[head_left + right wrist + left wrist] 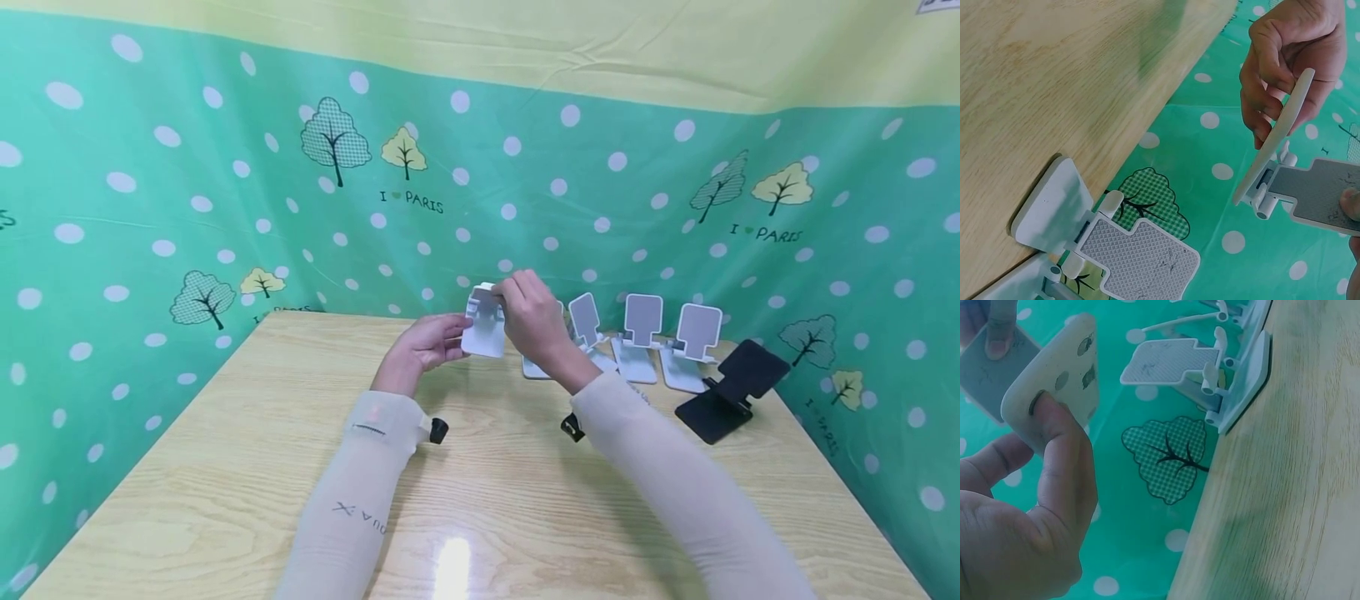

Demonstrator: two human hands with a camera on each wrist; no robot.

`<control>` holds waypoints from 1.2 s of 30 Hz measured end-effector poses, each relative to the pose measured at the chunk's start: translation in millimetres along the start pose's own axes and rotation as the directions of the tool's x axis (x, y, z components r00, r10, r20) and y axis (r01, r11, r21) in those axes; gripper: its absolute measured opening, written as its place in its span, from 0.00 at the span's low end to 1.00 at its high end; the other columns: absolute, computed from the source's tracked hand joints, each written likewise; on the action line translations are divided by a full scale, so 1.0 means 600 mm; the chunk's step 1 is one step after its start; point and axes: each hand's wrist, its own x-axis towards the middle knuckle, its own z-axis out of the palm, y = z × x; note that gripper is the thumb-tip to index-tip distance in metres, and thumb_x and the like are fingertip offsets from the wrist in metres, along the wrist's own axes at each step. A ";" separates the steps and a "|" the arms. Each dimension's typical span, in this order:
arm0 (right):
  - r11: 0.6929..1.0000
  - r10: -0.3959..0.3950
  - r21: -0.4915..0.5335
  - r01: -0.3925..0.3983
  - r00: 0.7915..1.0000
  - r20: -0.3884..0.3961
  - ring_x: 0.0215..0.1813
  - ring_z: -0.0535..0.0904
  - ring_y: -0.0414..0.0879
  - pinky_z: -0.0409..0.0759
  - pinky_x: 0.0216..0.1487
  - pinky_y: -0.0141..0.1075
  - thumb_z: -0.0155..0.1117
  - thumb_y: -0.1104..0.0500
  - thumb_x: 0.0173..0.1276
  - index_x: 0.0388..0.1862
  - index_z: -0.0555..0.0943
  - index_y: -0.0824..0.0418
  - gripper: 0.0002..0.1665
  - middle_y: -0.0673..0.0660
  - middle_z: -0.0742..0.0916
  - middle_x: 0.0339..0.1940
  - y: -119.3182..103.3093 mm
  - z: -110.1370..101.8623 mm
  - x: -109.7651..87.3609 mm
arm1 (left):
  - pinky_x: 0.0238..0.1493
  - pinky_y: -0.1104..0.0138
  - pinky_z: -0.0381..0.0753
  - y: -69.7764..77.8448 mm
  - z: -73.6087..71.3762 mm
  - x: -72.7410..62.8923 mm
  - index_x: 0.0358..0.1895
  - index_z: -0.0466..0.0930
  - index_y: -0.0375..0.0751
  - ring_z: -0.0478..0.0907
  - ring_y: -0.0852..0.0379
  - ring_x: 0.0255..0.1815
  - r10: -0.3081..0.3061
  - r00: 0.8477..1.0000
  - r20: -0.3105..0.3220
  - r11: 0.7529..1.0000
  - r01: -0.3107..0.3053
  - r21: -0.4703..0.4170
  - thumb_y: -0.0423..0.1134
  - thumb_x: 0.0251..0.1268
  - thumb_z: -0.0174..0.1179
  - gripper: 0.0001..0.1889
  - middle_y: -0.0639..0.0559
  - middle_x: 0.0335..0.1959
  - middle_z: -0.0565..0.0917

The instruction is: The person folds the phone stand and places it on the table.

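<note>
A white folding phone stand (483, 337) is held up over the back of the table by both hands. My left hand (431, 342) grips the edge of its base plate, fingers on one face and thumb on the other, as the right wrist view shows. My right hand (531, 321) pinches the grey-padded support plate (1319, 187) at its outer end, with the thumb (1352, 203) on the pad. Hinge arms between base and support plate stand unfolded. In the left wrist view, the base underside (1079, 356) shows round and dark marks.
Several white phone stands (643, 321) stand unfolded in a row along the table's back right. A black phone stand (738, 375) stands at the row's right end. Behind the wooden table (247, 467) hangs a green dotted cloth (450, 217) with printed trees.
</note>
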 end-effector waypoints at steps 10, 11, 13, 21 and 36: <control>1.000 -0.011 -0.002 0.011 1.000 -0.014 0.33 0.76 0.53 0.79 0.31 0.39 0.68 0.80 0.56 0.33 0.80 0.68 0.11 0.60 0.81 0.29 -0.002 0.000 -0.011 | 0.49 0.62 0.88 -0.001 0.001 0.000 0.69 0.72 0.31 0.81 0.44 0.56 0.005 1.000 0.001 1.000 -0.005 0.008 0.30 0.73 0.59 0.23 0.37 0.67 0.77; 1.000 -0.020 -0.005 0.020 1.000 -0.016 0.33 0.76 0.53 0.80 0.32 0.39 0.68 0.80 0.56 0.32 0.81 0.68 0.11 0.60 0.81 0.29 -0.003 0.001 -0.012 | 0.48 0.62 0.88 -0.001 0.001 0.000 0.69 0.72 0.31 0.81 0.44 0.56 0.006 1.000 0.000 1.000 -0.006 0.003 0.30 0.74 0.59 0.23 0.37 0.67 0.77; 0.999 -0.044 -0.008 0.044 0.999 -0.021 0.33 0.77 0.53 0.81 0.32 0.39 0.69 0.79 0.56 0.31 0.81 0.68 0.10 0.59 0.81 0.29 -0.004 0.002 -0.015 | 0.46 0.63 0.88 0.000 0.001 0.001 0.69 0.72 0.32 0.80 0.44 0.56 0.008 1.000 -0.004 1.000 -0.008 -0.007 0.31 0.75 0.58 0.22 0.37 0.68 0.76; 0.997 -0.078 0.007 0.078 0.997 0.001 0.34 0.78 0.52 0.82 0.34 0.37 0.70 0.76 0.60 0.32 0.82 0.67 0.07 0.59 0.83 0.29 -0.008 0.002 -0.025 | 0.45 0.63 0.88 0.001 -0.002 0.003 0.70 0.71 0.33 0.77 0.43 0.61 -0.006 1.000 -0.008 1.000 0.005 -0.031 0.32 0.76 0.57 0.22 0.37 0.70 0.74; 0.998 -0.056 0.011 0.055 0.980 0.189 0.41 0.83 0.51 0.86 0.43 0.37 0.69 0.76 0.59 0.41 0.87 0.67 0.12 0.59 0.87 0.37 -0.022 -0.020 -0.020 | 0.54 0.60 0.85 0.002 -0.013 0.002 0.72 0.68 0.32 0.72 0.39 0.67 0.016 1.000 0.010 0.999 -0.016 -0.043 0.32 0.78 0.54 0.23 0.37 0.72 0.71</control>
